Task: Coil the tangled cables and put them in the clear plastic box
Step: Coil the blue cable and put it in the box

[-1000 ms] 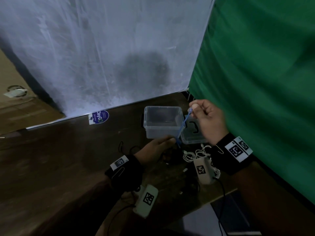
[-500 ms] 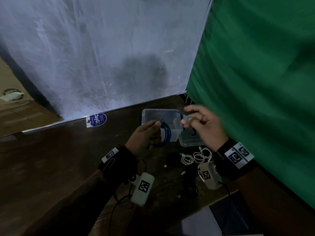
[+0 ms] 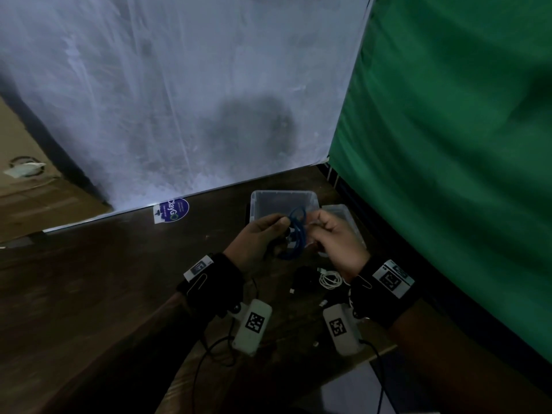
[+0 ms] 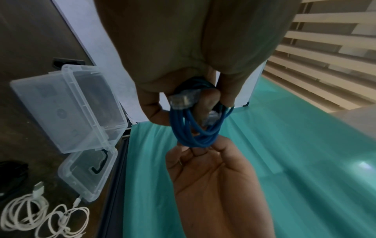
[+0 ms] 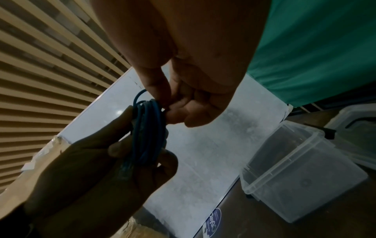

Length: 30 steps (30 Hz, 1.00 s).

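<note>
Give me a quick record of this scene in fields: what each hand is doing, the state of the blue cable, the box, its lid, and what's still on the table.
left hand: grips the coil of the blue cable
right hand: pinches the far side of the same coil
blue cable: wound into loops, held in the air, clear plug showing
clear box: open, nothing visible inside
lid: lying beside the box
table: white cable lies loosely looped; a dark item beside it, unclear
</note>
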Available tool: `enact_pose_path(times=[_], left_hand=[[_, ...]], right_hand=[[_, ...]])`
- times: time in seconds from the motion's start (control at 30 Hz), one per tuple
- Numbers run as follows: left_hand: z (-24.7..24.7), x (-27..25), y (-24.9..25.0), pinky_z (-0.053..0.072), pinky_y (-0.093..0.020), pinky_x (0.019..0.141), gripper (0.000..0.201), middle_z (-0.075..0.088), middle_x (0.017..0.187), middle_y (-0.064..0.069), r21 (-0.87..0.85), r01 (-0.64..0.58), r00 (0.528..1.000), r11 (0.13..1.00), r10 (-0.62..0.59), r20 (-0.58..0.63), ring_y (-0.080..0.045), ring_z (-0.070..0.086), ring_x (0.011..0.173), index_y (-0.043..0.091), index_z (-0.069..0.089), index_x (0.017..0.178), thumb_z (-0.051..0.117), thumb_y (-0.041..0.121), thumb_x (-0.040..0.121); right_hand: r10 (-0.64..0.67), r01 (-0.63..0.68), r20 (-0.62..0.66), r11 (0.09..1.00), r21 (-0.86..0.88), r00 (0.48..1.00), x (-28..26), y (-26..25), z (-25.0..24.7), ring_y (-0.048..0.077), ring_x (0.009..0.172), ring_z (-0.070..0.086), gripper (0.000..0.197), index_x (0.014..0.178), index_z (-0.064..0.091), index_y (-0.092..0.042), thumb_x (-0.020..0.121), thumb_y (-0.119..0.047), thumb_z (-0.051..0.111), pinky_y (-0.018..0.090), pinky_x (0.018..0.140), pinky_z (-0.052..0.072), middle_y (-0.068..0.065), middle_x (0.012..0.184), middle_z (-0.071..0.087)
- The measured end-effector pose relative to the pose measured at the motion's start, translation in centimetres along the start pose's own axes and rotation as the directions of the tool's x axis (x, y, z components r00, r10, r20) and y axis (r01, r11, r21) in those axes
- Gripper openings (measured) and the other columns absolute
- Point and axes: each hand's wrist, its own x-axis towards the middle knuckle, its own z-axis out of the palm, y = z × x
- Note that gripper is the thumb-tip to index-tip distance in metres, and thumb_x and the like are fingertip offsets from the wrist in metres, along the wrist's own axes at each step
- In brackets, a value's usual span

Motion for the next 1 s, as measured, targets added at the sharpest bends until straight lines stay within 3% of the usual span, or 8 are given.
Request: enact_pose_path(times=[0.23,0.33,0.43,0.53,0.67,0.77,0.87,1.0], left_hand=[[0.5,-0.2,0.6,0.051,-0.019,0.054,0.027,0.061,0.101,-0.018,-0.107,0.001,1.0,0.994,0.0,0.012,-0.015,0.064,0.071,0.005,0.055,0.12,0.037,0.014,0.101],[0.6,0.1,0.2,0.053,-0.027,0.061,0.027,0.056,0.109,-0.025,-0.117,-0.029,1.0,0.993,0.028,-0.01,-0.025,0.06,0.08,0.009,0.057,0.119,0.042,0.021,0.1],[0.8,0.0,-0.1,0.044,-0.055,0.083,0.037,0.052,0.115,-0.026,-0.108,-0.045,0.999,0.993,0.045,0.0,-0.037,0.05,0.094,0.017,0.063,0.118,0.056,0.041,0.089],[1.0,0.1,-0.5,0.045,-0.035,0.062,0.037,0.058,0.098,-0.016,-0.025,-0.082,0.996,0.996,0.081,-0.041,-0.02,0.054,0.067,0.015,0.06,0.118,0.05,0.038,0.09],[1.7,-0.3,-1.0,0.043,-0.024,0.057,0.025,0.063,0.078,0.004,0.016,-0.117,0.992,0.993,0.118,-0.053,-0.008,0.051,0.058,0.014,0.059,0.115,0.043,0.022,0.098],[2.0,-0.4,-0.9,0.046,-0.032,0.063,0.023,0.065,0.083,-0.002,-0.006,-0.134,0.988,0.991,0.133,-0.085,-0.016,0.053,0.064,0.014,0.059,0.113,0.043,0.024,0.099],[1.5,-0.1,-0.7,0.051,-0.047,0.082,0.032,0.064,0.105,-0.018,-0.082,-0.102,0.991,0.991,0.094,-0.091,-0.032,0.06,0.091,0.014,0.06,0.114,0.049,0.035,0.092],[1.1,0.3,-0.6,0.05,-0.036,0.069,0.036,0.065,0.102,-0.015,-0.11,-0.084,0.996,0.99,0.08,-0.049,-0.028,0.06,0.081,0.016,0.061,0.116,0.051,0.037,0.089]], right_hand=[[-0.043,0.042,0.065,0.999,0.021,0.997,-0.3,0.8,1.0,0.024,0.108,0.068,0.071,0.13,0.047,-0.029,0.07,-0.029,0.085,0.049,0.095,0.053,0.005,0.116,0.07],[-0.13,0.13,-0.005,0.991,0.005,0.991,-0.4,0.8,1.4,0.018,0.105,0.068,0.051,0.123,0.052,-0.027,0.08,-0.017,0.078,0.05,0.094,0.053,-0.001,0.109,0.072],[-0.179,0.182,-0.052,0.982,0.058,0.982,-0.7,0.5,1.9,0.02,0.102,0.069,0.036,0.118,0.055,-0.026,0.086,-0.025,0.071,0.049,0.091,0.054,-0.001,0.105,0.073],[-0.183,0.186,-0.075,0.981,0.045,0.98,-1.0,0.3,2.3,0.022,0.107,0.068,0.044,0.123,0.055,-0.018,0.086,-0.04,0.063,0.05,0.094,0.054,0.008,0.111,0.072],[-0.291,0.27,-0.122,0.949,-0.162,0.949,-1.3,0.0,1.8,0.009,0.09,0.069,0.024,0.116,0.056,-0.02,0.1,-0.036,0.048,0.041,0.078,0.058,-0.008,0.097,0.07],[-0.311,0.295,-0.082,0.941,-0.169,0.947,-1.3,-0.4,1.6,0.005,0.091,0.068,0.018,0.112,0.055,-0.026,0.099,-0.036,0.05,0.033,0.078,0.056,-0.019,0.097,0.07],[-0.222,0.225,0.044,0.969,-0.101,0.974,-1.1,-0.3,1.2,0.011,0.111,0.065,0.049,0.129,0.05,-0.026,0.086,-0.034,0.073,0.044,0.097,0.053,-0.007,0.118,0.069],[-0.21,0.213,0.048,0.975,-0.063,0.976,-0.9,-0.2,0.8,0.019,0.111,0.066,0.061,0.129,0.052,-0.03,0.076,-0.04,0.08,0.051,0.096,0.052,0.0,0.114,0.071]])
